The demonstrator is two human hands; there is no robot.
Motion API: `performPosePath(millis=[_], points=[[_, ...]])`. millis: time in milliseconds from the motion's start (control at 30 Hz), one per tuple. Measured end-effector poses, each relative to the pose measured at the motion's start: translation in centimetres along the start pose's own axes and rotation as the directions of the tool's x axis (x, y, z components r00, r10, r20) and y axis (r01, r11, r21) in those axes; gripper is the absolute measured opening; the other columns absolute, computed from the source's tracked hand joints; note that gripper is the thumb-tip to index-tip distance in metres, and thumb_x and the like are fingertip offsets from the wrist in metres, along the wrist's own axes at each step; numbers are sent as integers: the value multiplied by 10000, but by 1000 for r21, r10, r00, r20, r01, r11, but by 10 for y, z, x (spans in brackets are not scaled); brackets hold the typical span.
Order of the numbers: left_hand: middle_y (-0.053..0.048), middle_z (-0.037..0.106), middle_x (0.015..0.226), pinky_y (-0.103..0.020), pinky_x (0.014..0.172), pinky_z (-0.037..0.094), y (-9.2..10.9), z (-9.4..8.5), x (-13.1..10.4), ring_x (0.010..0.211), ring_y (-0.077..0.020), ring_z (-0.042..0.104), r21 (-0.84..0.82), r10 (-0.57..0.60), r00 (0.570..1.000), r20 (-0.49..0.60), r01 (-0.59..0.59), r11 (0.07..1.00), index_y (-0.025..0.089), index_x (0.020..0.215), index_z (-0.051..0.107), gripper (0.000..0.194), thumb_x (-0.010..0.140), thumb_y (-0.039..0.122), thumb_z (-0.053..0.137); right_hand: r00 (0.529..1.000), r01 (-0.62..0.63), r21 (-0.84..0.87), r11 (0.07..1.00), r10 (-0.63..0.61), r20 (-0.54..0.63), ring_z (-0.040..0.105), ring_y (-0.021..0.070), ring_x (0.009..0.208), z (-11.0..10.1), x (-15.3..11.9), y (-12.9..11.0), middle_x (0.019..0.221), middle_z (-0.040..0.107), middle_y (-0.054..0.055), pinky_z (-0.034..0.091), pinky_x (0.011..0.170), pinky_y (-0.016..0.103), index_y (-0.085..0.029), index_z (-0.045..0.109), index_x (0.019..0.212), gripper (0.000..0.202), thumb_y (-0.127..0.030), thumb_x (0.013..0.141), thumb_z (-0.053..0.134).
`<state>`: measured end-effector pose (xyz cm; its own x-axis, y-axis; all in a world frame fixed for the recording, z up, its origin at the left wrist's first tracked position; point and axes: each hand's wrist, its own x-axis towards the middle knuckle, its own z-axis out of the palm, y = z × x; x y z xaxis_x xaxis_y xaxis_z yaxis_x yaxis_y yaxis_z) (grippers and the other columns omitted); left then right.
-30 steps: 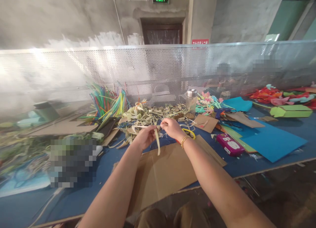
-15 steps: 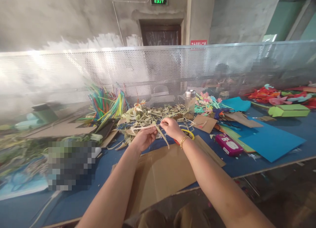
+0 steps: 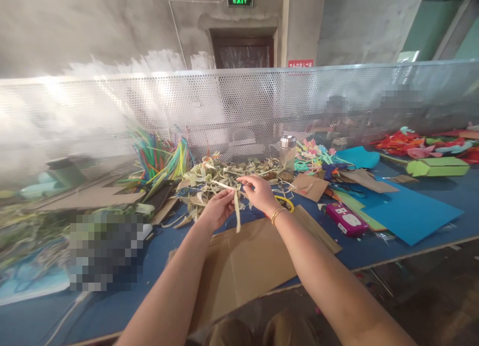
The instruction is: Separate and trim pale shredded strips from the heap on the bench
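Observation:
My left hand is closed in a pinch on a pale, flat strip that looks like dried husk or paper. One end of the strip hangs down between my hands, and a narrow length reaches up and left past my fingertips. Just right of it, my right hand has its index finger stretched out over the strip, with thumb and index apart. Beyond both hands lies a tangled heap of similar pale green strips. Under my forearms rests a brown cardboard sheet.
A bottle with a metal lid stands behind the heap. Colored stems are bunched at back left. To the right are a purple packet, blue sheets and a yellow-handled tool. A perforated metal screen borders the table.
The strip's hanging end has swung left and now drops almost straight down. My right index finger has stretched out leftward; the left hand has barely moved.

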<state>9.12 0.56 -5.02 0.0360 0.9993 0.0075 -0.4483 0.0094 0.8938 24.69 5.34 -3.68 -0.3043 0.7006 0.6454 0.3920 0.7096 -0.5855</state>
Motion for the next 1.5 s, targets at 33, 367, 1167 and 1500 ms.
performPosePath(millis=[33,367,1167,1500], points=[[21,557,632,-121,435,391,0,0,0,480,-28,464,11,0,1000,-3,0,1000,121,775,634,231,648,211,804,1000,7,-18,1000,-7,13,605,132,825,0,0,0,992,663,7,438,857,278,-277,694,1024,284,-147,808,564],[13,571,656,-116,444,378,6,4,-5,545,-49,517,4,21,1000,6,-21,1000,139,813,653,305,577,186,841,999,-44,-84,996,45,12,610,162,842,0,0,-5,854,704,9,409,827,282,-242,714,816,98,-249,813,616],[-7,579,506,-220,460,274,-1,4,2,464,-88,413,536,366,914,-175,-223,814,134,756,752,337,620,443,742,991,103,-279,955,-123,-54,574,160,786,3,-5,-16,728,687,-9,239,843,336,-213,630,684,146,-225,824,592],[-6,601,592,-204,479,294,-4,0,6,501,-70,424,369,314,924,-218,-220,903,129,708,714,309,558,387,793,988,135,-268,954,-152,-41,572,183,877,2,-7,-15,865,705,7,243,876,359,-240,673,813,117,-238,857,565]])
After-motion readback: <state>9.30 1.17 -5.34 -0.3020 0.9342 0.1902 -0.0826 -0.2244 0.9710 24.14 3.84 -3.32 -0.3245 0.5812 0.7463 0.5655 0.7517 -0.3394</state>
